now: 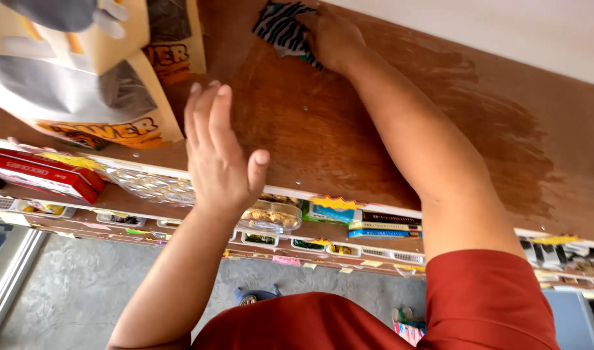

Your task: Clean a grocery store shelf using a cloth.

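A brown wooden shelf (pixel 374 129) meets a white wall (pixel 504 32). Below, stocked lower shelves (pixel 374 249) hang over grey concrete floor (pixel 70 291).

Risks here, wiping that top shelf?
The right hand presses a striped cloth far back on the wet wooden shelf; a wider sweep may nudge the cardboard boxes at the left. The left hand hovers open near the edge, so it could knock the clear tray below.
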